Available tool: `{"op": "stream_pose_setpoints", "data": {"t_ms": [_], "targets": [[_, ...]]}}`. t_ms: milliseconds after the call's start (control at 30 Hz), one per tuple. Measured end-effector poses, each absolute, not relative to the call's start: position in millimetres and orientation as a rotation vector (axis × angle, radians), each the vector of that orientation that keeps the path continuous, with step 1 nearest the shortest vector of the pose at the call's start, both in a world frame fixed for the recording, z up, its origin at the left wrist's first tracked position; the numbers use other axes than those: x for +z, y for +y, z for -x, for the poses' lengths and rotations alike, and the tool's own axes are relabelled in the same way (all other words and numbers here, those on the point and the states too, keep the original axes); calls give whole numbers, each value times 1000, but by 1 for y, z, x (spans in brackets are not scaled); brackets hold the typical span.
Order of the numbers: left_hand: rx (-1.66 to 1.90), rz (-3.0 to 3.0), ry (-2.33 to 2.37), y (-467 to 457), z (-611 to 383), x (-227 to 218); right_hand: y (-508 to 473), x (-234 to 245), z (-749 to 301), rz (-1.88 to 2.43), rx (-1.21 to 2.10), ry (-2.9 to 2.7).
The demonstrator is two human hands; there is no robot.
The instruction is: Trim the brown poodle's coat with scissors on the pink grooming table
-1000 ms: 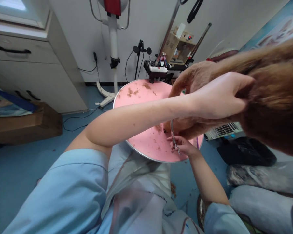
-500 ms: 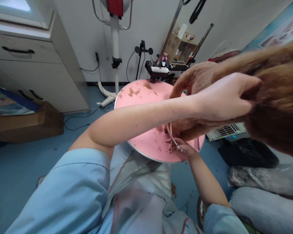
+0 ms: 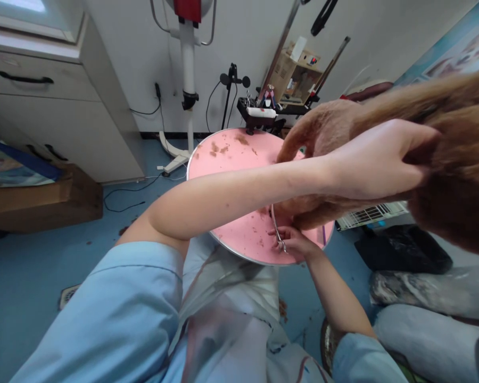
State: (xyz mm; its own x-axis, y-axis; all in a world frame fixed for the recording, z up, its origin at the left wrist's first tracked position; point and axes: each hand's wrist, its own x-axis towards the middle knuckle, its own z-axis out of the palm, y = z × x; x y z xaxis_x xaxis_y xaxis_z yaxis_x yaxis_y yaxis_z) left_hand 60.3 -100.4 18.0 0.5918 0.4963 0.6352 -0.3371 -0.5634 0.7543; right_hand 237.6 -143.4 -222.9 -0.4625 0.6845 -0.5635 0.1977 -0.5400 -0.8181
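Left hand (image 3: 377,165) reaches across the body and is closed in a full fist on a bunch of long coat on the dog (image 3: 459,175), which fills the right of the view above and just beyond the round pink tabletop (image 3: 227,162). One furred limb arches over the far rim. Right hand (image 3: 297,243) sits low at the near rim, fingers through the loops of slim metal scissors (image 3: 276,227). Blades point up toward the fur under the left forearm; cannot tell if they are parted. Coat looks soft, loose and springy, so a fistful likely steadies only the hair. The body under it is a live weight that may shift, and a firmer hold would be close to the skin or around the limb. Scissors look light, stiff and sharp, held best by the loops. Brown clippings (image 3: 217,150) lie scattered on the tabletop. Containers: open cardboard shelf box (image 3: 293,74) by the far wall holds small items too small to name; a brown box (image 3: 43,199) on the floor at left has sheets lying on top; cabinet drawers (image 3: 24,80) are shut.
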Motion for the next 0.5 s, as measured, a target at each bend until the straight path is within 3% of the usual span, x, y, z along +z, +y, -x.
{"op": "stream_pose_setpoints", "data": {"t_ms": [267, 500], "targets": [[1175, -1705, 292, -110, -50, 20, -181, -226, -197, 1406, 2032, -1345], [1222, -1572, 340, -123, -62, 33, -209, -227, -132, 1632, 1189, -1330]]}}
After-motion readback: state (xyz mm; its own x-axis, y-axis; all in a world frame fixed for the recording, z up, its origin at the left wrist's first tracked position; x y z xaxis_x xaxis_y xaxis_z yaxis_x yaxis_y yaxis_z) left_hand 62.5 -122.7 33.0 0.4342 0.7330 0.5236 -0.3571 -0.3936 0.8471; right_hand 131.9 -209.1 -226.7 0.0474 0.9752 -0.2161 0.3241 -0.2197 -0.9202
